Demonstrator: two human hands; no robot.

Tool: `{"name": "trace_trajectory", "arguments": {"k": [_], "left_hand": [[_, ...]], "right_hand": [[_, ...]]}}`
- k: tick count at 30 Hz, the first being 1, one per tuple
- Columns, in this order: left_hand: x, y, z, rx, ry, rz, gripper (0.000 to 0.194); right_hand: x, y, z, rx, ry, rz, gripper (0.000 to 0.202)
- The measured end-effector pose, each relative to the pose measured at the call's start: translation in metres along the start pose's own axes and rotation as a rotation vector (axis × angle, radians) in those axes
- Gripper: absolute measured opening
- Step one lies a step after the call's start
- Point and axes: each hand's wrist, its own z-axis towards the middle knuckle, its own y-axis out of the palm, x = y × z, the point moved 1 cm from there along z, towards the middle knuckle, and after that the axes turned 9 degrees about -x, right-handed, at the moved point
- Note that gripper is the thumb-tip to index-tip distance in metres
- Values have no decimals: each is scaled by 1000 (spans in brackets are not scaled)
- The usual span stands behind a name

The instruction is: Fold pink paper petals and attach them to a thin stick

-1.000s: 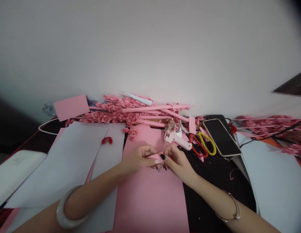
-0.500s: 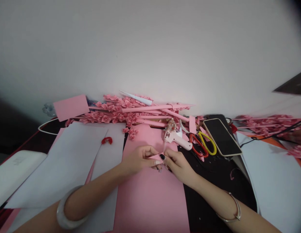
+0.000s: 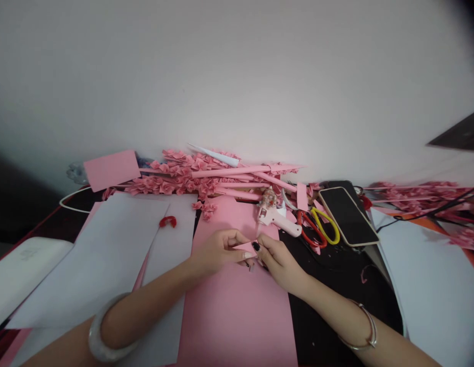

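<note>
Between my two hands is a small piece of pink paper (image 3: pixel 243 246), partly covered by my fingers. My left hand (image 3: pixel 221 251) pinches it from the left, thumb on top. At its right end, the thumb and fingers of my right hand (image 3: pixel 279 259) close on the same piece. Both hands are held over a large pink sheet (image 3: pixel 237 321). Just beyond my right hand lies a pale pink glue gun (image 3: pixel 277 218), its nozzle pointing towards my fingers. Something small and grey peeks out below my fingertips; I cannot make out what it is.
Pink paper flowers (image 3: pixel 183 173) and rolled paper stems (image 3: pixel 232 171) lie along the wall. Right of the glue gun are scissors (image 3: pixel 328 234) with red and yellow handles and a phone (image 3: pixel 349 216). White sheets (image 3: pixel 99 255) cover the left side, with a red curved piece (image 3: pixel 168 221) on them.
Both hands keep their hold on the pink paper, almost still. The paper's face has tilted slightly; the whole view has shifted a little.
</note>
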Motion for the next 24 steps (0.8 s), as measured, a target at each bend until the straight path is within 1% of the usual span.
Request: {"name": "trace_trajectory", "arguments": {"k": [7,12,16,24], "left_hand": [[5,4,-3,-5,-15,43,17],[4,6,-4,-12,-12,55,16],[3,6,-3,-14,-25,23,16],[3,4,-3,-25,-42,-7,19]], "right_hand": [[2,-3,1,-29,35,21,35],[1,-4,2,-20,43,-22,40],[-1,-2,1,-6,56,-15,39],[-2,-2,1,-23,36,-15,36]]}}
